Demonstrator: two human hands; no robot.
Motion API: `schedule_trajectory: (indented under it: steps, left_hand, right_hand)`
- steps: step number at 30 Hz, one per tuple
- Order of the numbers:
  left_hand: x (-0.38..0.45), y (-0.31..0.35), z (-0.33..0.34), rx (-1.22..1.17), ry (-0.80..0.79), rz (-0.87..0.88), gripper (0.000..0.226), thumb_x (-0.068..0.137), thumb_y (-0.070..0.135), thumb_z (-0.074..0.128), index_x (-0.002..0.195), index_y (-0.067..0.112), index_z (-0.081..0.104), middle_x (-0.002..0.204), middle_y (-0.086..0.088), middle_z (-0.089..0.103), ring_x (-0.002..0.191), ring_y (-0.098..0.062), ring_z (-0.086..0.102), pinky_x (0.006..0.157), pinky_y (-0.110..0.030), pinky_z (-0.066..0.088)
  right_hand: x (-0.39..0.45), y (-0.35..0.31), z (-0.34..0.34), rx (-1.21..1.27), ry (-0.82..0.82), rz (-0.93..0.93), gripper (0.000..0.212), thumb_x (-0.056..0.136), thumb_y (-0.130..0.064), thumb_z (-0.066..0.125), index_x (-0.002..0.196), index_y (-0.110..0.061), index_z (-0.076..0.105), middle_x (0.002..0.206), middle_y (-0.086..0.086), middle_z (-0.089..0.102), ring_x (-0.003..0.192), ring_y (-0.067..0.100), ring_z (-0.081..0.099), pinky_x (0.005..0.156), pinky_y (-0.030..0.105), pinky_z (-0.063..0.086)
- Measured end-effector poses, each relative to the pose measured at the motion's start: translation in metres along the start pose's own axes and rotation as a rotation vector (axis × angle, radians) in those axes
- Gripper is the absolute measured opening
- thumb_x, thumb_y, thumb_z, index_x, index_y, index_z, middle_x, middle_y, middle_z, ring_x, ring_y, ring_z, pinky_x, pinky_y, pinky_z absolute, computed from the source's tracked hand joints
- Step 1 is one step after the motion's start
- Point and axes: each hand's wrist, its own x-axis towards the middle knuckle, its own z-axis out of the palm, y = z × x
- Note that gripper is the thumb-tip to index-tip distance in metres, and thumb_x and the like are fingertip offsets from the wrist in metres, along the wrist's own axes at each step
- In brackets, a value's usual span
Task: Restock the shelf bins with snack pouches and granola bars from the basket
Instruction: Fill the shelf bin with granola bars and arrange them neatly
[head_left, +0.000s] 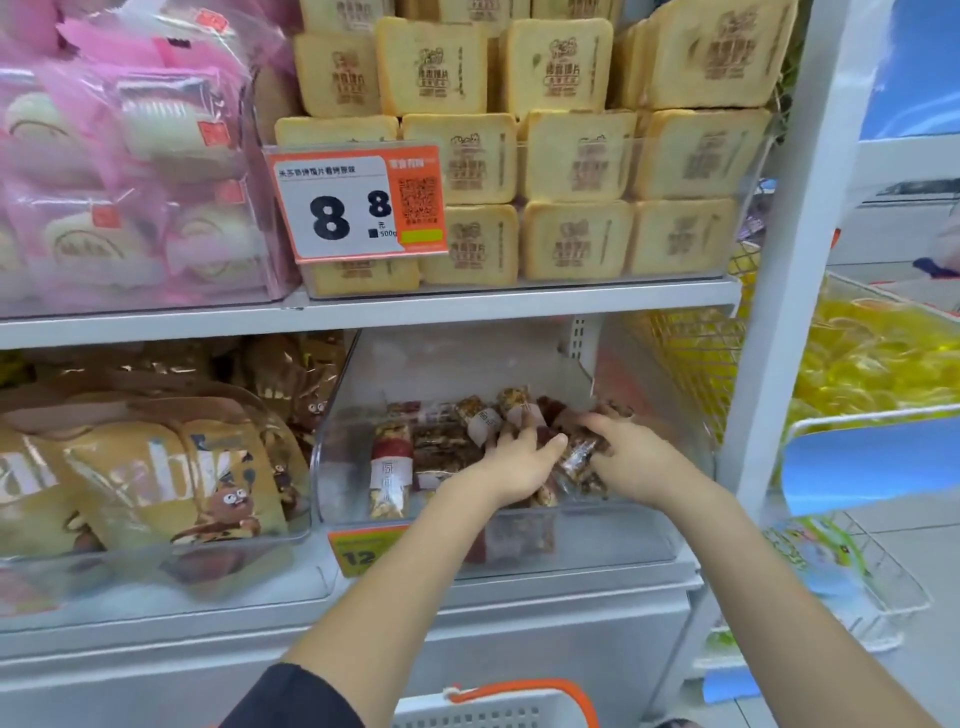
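Both hands are inside the clear shelf bin (519, 540) on the lower shelf. A wrapped granola bar (582, 457) is held by the right hand (631, 460), whose fingers are curled around it. The left hand (511, 462) is laid over the heap with relaxed fingers, and whether something is pinched under it cannot be told.

The held bar lies between the two hands, above the right side of the pile of bars (441, 441). For a good result, it should probably be set flat into the free right part of the bin, and the pile should be levelled. The basket (498, 706) is seen below, near the body.
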Motion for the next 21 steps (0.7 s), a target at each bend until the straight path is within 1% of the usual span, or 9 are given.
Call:
schedule_trajectory:
  steps: [4,6,8,10,12,14,16,18,21]
  left_hand:
    - [-0.035,0.001,-0.015,-0.061,0.16,0.193,0.073,0.091,0.063,0.033,0.151,0.028,0.012,0.156,-0.006,0.02,0.143,-0.024,0.018,0.116,-0.041,0.02]
    - [-0.069,-0.001,-0.018,0.179,0.307,0.319,0.065,0.094,0.055,0.037,0.15,0.03,0.015,0.158,-0.001,0.015,0.145,-0.021,0.011,0.117,-0.039,0.016]
    - [-0.106,-0.015,-0.01,0.343,0.398,0.467,0.06,0.095,0.052,0.038,0.148,0.03,0.023,0.159,0.002,0.011,0.146,-0.018,0.001,0.118,-0.037,0.009]
    - [-0.137,-0.039,0.005,0.329,0.45,0.579,0.056,0.094,0.05,0.037,0.143,0.025,0.036,0.157,0.0,0.018,0.146,-0.016,0.004,0.117,-0.034,0.011]
    - [-0.156,-0.072,0.029,0.289,0.489,0.602,0.049,0.093,0.042,0.04,0.136,0.019,0.047,0.152,-0.005,0.03,0.144,-0.019,0.017,0.115,-0.034,0.019]
    - [-0.171,-0.111,0.061,0.256,0.518,0.587,0.037,0.091,0.026,0.047,0.124,0.012,0.056,0.142,-0.011,0.043,0.135,-0.026,0.035,0.11,-0.036,0.03]
    - [-0.185,-0.152,0.099,0.215,0.467,0.516,0.03,0.089,0.02,0.045,0.113,0.01,0.06,0.131,-0.012,0.051,0.122,-0.029,0.046,0.1,-0.037,0.038]
    - [-0.199,-0.196,0.142,0.203,0.358,0.396,0.028,0.087,0.021,0.046,0.11,0.013,0.061,0.122,-0.01,0.056,0.112,-0.028,0.054,0.092,-0.036,0.046]
    - [-0.211,-0.259,0.193,0.219,0.079,0.106,0.04,0.086,0.019,0.057,0.126,0.017,0.055,0.129,-0.008,0.054,0.119,-0.028,0.05,0.098,-0.037,0.044]
  right_hand:
    - [-0.032,-0.012,-0.006,-0.037,0.33,-0.083,0.054,0.09,-0.01,0.04,0.137,-0.037,0.038,0.142,-0.002,0.046,0.112,0.033,0.055,0.082,0.042,0.048]
    - [-0.055,-0.019,-0.006,0.051,0.334,-0.269,0.054,0.091,-0.008,0.042,0.135,-0.038,0.041,0.138,-0.01,0.048,0.118,0.02,0.052,0.089,0.038,0.047]
    - [-0.081,-0.03,0.0,0.157,0.293,-0.446,0.053,0.09,-0.003,0.047,0.133,-0.034,0.046,0.132,-0.014,0.051,0.12,0.007,0.048,0.099,0.025,0.04]
    - [-0.103,-0.036,0.017,0.235,0.295,-0.52,0.042,0.09,-0.001,0.047,0.124,-0.026,0.054,0.116,-0.015,0.057,0.107,0.001,0.05,0.092,0.013,0.038]
    - [-0.124,-0.039,0.05,0.295,0.263,-0.49,0.029,0.091,-0.004,0.046,0.11,-0.022,0.057,0.099,-0.011,0.059,0.089,0.001,0.051,0.079,0.016,0.042]
    - [-0.139,-0.037,0.095,0.268,0.096,-0.381,0.023,0.091,-0.007,0.046,0.108,-0.021,0.054,0.095,-0.006,0.059,0.079,0.008,0.052,0.072,0.03,0.046]
    - [-0.15,-0.029,0.146,0.152,-0.233,-0.235,0.036,0.092,-0.011,0.048,0.124,-0.028,0.045,0.116,-0.001,0.056,0.076,0.013,0.052,0.072,0.036,0.047]
    - [-0.159,-0.012,0.196,0.059,-0.546,-0.107,0.056,0.092,-0.014,0.05,0.141,-0.03,0.03,0.141,0.006,0.04,0.076,0.017,0.053,0.072,0.031,0.045]
    - [-0.168,0.019,0.259,-0.07,-0.756,0.031,0.078,0.089,-0.025,0.058,0.15,-0.033,0.009,0.15,0.013,0.028,0.11,0.034,0.054,0.088,0.042,0.045]
